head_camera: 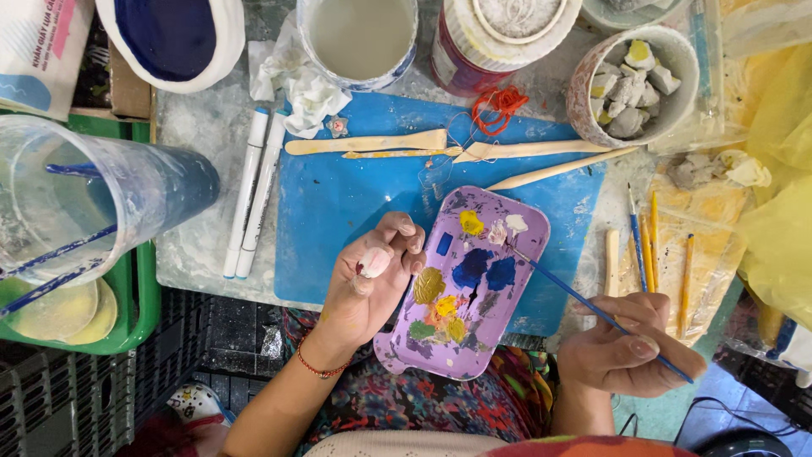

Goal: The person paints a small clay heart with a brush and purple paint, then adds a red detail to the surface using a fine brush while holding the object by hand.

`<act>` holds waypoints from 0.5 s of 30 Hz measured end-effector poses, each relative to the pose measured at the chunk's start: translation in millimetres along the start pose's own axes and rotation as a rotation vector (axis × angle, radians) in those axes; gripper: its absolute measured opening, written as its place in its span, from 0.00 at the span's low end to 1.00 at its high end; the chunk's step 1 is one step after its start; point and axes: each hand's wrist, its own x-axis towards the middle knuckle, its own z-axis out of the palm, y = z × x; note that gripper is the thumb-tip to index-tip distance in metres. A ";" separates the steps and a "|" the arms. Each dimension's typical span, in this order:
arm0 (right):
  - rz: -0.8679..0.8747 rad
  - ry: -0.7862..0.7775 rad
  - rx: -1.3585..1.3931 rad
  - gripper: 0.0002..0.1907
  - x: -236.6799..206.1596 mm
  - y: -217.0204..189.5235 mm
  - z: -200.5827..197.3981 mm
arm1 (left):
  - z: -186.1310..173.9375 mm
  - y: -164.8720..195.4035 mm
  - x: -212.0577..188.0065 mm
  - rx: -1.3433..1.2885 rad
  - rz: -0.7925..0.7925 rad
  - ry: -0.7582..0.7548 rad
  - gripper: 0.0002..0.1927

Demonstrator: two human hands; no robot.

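- The right hand point(624, 343) pinched a blue paintbrush point(584, 303); its long axis ran up-left from the fingers, tip touching the purple palette point(474, 322).
- The left hand point(372, 279) curled around a small white-pink piece point(375, 261), just left of that tip.

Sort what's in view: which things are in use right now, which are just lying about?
In use:
left hand holding a small pink-and-white piece
right hand holding a thin blue brush, tip at the palette
purple paint palette

Lying about:
two white markers
wooden modelling tools
red thread
cup of grey lumps
spare brushes
clear water cup
crumpled tissue
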 end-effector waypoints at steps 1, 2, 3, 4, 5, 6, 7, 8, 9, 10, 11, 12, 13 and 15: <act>-0.003 -0.001 0.008 0.20 -0.4 0.6 -0.1 | -0.2 -0.1 0.1 -0.001 0.002 -0.005 0.20; -0.006 -0.009 0.006 0.20 -0.7 0.8 -0.8 | -0.1 -0.4 -0.3 -0.002 0.003 -0.008 0.20; -0.012 -0.013 0.005 0.20 -1.3 1.5 -1.0 | -0.2 -0.4 -0.8 0.005 0.002 -0.004 0.20; -0.019 -0.017 0.005 0.20 -1.8 2.1 -1.4 | -0.3 -0.3 -1.1 0.013 0.000 -0.001 0.21; -0.028 -0.019 0.004 0.19 -2.4 3.0 -1.6 | -0.3 -0.5 -1.8 0.020 -0.002 0.004 0.22; -0.022 -0.016 0.004 0.19 -3.0 3.9 -2.1 | -0.4 -0.5 -2.3 0.023 -0.001 0.000 0.21; -0.016 -0.014 0.005 0.18 -3.5 5.3 -2.1 | -0.6 -0.5 -2.7 0.026 0.001 -0.004 0.20; 0.004 -0.006 0.007 0.17 -4.2 6.2 -2.5 | -0.8 -0.6 -3.1 0.028 0.002 -0.007 0.20; 0.022 0.011 0.016 0.16 -4.2 7.8 -2.5 | -0.8 -0.9 -3.3 0.025 0.000 -0.005 0.20; 0.041 0.029 0.025 0.15 -4.4 8.7 -2.9 | -0.8 -1.3 -3.2 0.022 -0.002 -0.003 0.20; 0.057 0.056 0.043 0.15 -4.0 9.7 -3.3 | -0.9 -1.4 -3.1 0.019 -0.003 -0.001 0.21; 0.083 0.054 0.070 0.15 -3.4 10.1 -4.0 | -0.9 -1.5 -3.0 0.024 -0.002 0.003 0.21; 0.109 0.054 0.097 0.14 -2.9 10.2 -4.5 | -0.9 -1.5 -2.8 0.028 -0.001 0.006 0.22; 0.197 0.028 0.153 0.13 -0.3 8.9 -6.3 | -0.5 -1.7 -3.2 0.032 0.000 0.011 0.22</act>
